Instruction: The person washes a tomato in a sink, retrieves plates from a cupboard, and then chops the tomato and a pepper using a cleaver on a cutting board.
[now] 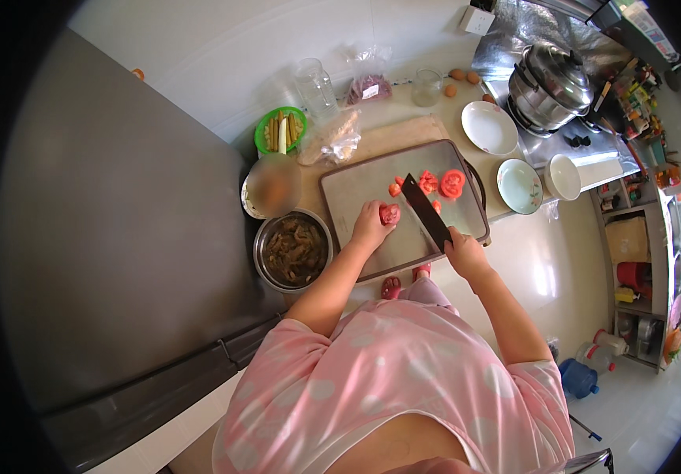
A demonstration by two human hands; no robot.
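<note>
My left hand [372, 226] holds a cut piece of tomato [389, 214] over the middle of a rectangular cutting board [370, 178]. In my right hand [466, 253] is the handle of a cleaver [426, 214], whose dark blade points up and left across the board. Beyond the blade lie chopped tomato pieces [428, 182], and a round tomato slice [452, 183] rests near the board's right side. The cleaver's blade is apart from the tomato in my left hand.
A steel bowl of meat in liquid [293, 250] stands left of the board, near a green basket [257, 131]. To the right are a white plate [490, 128], a pale green plate [519, 186], a white bowl [563, 178] and a steel pot [548, 89] on the stove.
</note>
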